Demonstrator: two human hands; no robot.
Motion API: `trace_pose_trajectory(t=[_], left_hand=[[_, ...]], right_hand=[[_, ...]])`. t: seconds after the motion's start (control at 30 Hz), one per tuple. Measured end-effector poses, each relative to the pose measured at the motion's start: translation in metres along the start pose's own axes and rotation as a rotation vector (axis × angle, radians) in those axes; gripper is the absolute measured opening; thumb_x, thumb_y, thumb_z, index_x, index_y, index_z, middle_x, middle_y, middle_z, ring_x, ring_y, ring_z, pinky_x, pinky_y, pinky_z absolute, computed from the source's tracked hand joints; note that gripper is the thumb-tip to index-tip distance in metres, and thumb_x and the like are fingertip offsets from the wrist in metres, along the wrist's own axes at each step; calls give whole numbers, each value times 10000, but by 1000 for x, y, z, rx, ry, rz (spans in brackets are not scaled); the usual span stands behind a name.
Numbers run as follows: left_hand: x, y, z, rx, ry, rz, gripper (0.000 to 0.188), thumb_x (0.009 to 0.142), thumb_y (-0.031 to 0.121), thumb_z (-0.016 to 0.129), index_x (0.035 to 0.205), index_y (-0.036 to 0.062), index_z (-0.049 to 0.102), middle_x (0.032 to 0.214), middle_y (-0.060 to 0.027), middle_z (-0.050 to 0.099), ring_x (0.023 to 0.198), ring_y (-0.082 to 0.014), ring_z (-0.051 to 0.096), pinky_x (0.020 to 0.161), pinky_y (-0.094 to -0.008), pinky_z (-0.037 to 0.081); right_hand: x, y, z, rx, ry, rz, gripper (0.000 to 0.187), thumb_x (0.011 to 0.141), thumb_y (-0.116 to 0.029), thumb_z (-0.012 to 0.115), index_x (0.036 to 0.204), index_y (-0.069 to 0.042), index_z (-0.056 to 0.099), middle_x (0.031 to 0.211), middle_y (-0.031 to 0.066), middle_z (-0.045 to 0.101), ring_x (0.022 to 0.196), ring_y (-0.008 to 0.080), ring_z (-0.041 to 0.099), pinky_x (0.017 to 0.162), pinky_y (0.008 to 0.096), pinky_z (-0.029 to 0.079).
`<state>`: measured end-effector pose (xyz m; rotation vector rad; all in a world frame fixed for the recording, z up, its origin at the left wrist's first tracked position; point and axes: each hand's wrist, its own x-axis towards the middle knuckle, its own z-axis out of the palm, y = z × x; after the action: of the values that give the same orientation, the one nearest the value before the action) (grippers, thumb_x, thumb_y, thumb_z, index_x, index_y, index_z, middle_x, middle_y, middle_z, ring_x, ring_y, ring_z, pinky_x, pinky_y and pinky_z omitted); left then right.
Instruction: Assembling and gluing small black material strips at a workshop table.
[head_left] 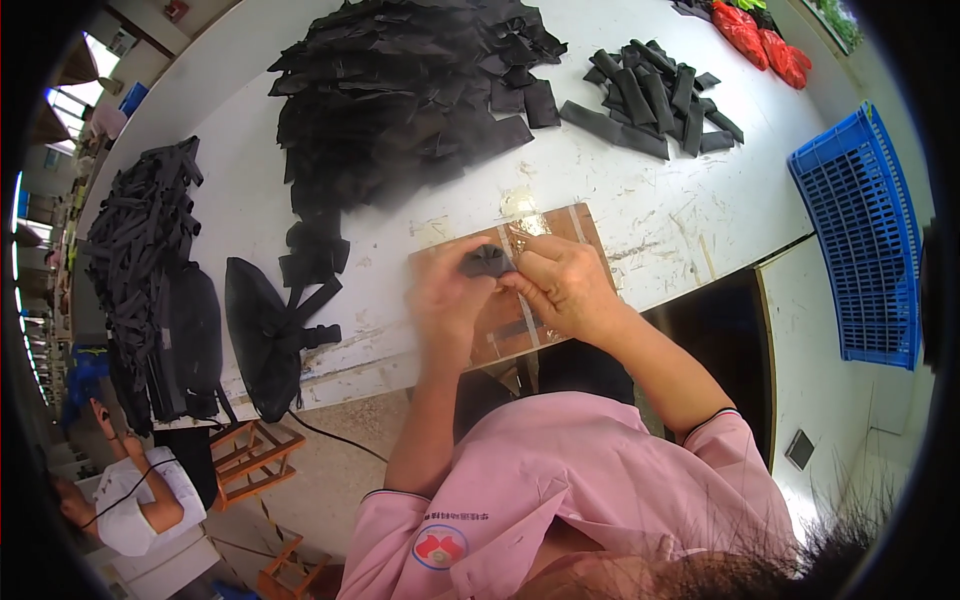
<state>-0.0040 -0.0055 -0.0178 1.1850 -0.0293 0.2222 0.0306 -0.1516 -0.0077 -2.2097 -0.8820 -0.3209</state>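
Observation:
A small dark piece (487, 262), rolled or folded and seemingly of black fabric, is between my two hands above a brown board (590, 232). My left hand (447, 290), blurred by motion, curls round its left side. On the other side my right hand (568, 283) is closed, thumb and fingers pinched at the piece's right edge. The board lies at the near edge of the white table (720, 210), with pale strips and shiny patches across it. My fingers hide part of the piece.
A big heap of flat black pieces (400, 100) covers the far table. Rolled black pieces (650, 100) lie right of it, black strips (150, 240) at the left. A blue basket (860, 230) stands at the right, red bags (760, 45) beyond. A co-worker (150, 500) sits lower left.

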Motion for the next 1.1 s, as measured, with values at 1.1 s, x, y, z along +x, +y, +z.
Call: trace_pose_trajectory(t=[1.1], left_hand=[[6, 16, 15, 89, -140, 117, 203, 802, 36, 573, 992, -35, 562, 844, -110, 605, 794, -157, 565, 758, -267, 452]], right_hand=[[-8, 6, 6, 183, 8, 84, 163, 797, -154, 553, 704, -29, 506, 671, 111, 504, 573, 290, 524, 483, 373, 405]])
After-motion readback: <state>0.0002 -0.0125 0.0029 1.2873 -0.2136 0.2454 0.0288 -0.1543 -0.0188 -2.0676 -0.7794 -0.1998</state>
